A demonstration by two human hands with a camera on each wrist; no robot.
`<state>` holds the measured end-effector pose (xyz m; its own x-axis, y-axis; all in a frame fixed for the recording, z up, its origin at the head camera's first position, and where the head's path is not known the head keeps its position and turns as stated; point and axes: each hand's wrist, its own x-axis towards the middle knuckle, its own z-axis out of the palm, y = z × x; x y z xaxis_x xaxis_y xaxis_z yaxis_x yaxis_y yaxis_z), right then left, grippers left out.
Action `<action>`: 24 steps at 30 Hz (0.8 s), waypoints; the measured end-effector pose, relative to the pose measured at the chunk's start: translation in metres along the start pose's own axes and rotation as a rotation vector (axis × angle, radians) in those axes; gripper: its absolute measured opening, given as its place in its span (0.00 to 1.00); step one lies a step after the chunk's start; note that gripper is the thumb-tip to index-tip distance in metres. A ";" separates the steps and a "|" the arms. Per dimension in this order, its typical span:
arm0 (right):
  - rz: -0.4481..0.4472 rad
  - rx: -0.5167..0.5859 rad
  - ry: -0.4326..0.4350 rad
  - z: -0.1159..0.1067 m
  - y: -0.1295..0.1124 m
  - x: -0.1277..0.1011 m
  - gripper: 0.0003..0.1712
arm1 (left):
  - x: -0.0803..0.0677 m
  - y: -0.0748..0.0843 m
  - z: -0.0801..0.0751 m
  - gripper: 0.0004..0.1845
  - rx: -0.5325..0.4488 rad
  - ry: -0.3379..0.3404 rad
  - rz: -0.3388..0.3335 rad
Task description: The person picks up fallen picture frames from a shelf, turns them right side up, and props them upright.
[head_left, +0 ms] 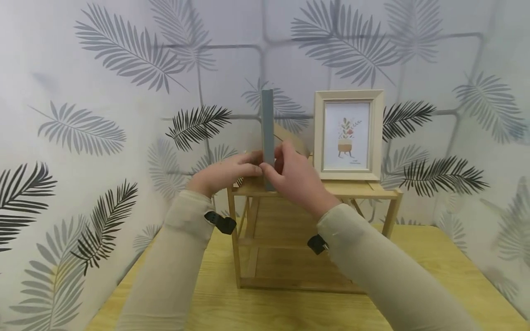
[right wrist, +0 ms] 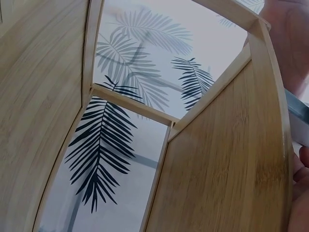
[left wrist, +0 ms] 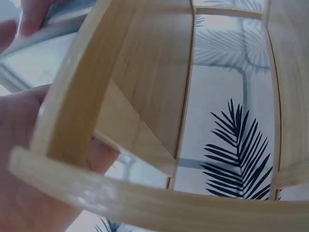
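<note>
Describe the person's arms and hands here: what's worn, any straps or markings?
Both arms wear long, plain beige sleeves reaching to the wrists, no print or logo visible. The left sleeve carries a black strap piece near the wrist; the right sleeve has a similar black piece. The left hand and right hand are bare: no gloves, rings or watch visible.

Grey book (head_left: 267, 133): a thin, flat volume standing upright, its narrow edge toward the viewer. Its lower end rests on the top of the wooden shelf (head_left: 364, 189), left of the picture frame (head_left: 348, 134).
</note>
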<state>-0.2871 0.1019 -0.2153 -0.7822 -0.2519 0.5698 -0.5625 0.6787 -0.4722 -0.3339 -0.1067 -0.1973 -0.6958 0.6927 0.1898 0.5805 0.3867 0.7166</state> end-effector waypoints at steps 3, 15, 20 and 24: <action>-0.006 0.001 0.007 0.001 0.000 0.001 0.23 | 0.003 -0.006 -0.002 0.35 -0.156 0.059 -0.063; -0.024 0.004 0.035 0.005 0.004 -0.002 0.24 | 0.030 -0.026 0.006 0.46 -0.303 0.262 -0.071; -0.024 0.007 0.046 0.004 0.005 -0.002 0.23 | 0.034 -0.026 0.006 0.46 -0.324 0.253 -0.037; -0.044 0.014 0.052 0.005 0.006 -0.003 0.22 | 0.039 -0.028 0.006 0.41 -0.404 0.225 0.022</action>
<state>-0.2897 0.1030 -0.2233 -0.7419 -0.2446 0.6242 -0.5998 0.6582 -0.4549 -0.3750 -0.0871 -0.2136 -0.7852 0.5320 0.3170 0.4158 0.0737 0.9065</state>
